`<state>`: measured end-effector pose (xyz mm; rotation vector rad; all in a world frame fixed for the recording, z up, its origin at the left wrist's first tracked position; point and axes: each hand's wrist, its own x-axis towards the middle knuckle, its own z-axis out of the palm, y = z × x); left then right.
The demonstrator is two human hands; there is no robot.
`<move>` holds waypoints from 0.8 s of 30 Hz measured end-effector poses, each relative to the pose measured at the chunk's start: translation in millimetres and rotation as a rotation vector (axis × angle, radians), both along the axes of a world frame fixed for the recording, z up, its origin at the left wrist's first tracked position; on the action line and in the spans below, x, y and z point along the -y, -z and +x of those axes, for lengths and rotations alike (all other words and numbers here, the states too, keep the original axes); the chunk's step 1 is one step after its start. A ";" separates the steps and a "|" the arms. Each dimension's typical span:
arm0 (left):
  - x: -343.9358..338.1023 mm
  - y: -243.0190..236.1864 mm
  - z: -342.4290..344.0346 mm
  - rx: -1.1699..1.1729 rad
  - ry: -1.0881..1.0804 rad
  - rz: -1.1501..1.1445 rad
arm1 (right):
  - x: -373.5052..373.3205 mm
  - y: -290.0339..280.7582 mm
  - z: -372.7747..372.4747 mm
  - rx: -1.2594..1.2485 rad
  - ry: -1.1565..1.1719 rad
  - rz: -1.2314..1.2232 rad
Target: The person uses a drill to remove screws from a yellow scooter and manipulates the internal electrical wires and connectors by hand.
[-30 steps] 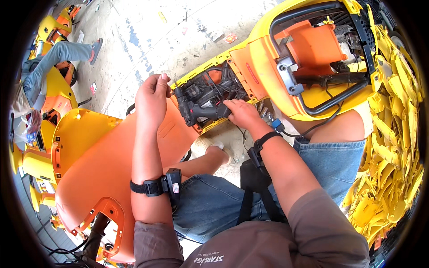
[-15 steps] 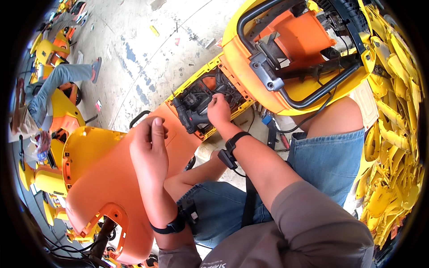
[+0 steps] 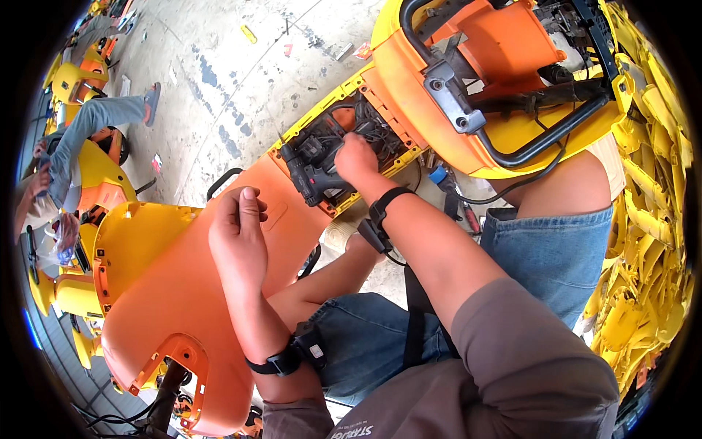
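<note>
My right hand (image 3: 357, 159) is closed over the open compartment (image 3: 418, 150) of an orange and yellow scooter body. Its fingertips point down among black parts and cables, and what they grip, if anything, is hidden. Just left of it a black cordless drill (image 3: 311, 179) lies across the compartment. Above the smooth orange panel (image 3: 175, 285), my left hand (image 3: 240, 230) hangs with curled fingers and the thumb against them. Whatever may be inside that hand does not show.
A black tubular rail (image 3: 537, 143) rims the yellow and orange rear section. Tools (image 3: 457, 197) lie on the floor beside my leg. Yellow panels (image 3: 643, 219) are heaped at the right. Another person's leg (image 3: 110, 113) and more scooters (image 3: 80, 80) appear at the far left.
The whole view has shifted slightly. My right hand stays at the compartment with its fingertips lower among the parts; my left hand keeps its curled pose. The drill lies as before.
</note>
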<state>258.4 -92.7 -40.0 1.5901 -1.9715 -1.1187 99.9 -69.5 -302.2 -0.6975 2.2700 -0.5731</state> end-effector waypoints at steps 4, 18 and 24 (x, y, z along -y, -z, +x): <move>0.0 -0.3 5.7 -0.040 0.004 -0.001 | -22.9 10.8 -0.5 -0.124 -0.070 -0.081; 0.6 -5.7 16.1 -0.091 0.024 0.078 | -38.0 15.6 -1.5 -0.168 0.125 -0.319; -1.4 -2.0 18.1 -0.073 -0.015 0.086 | -35.3 10.4 45.8 0.056 -0.146 -0.331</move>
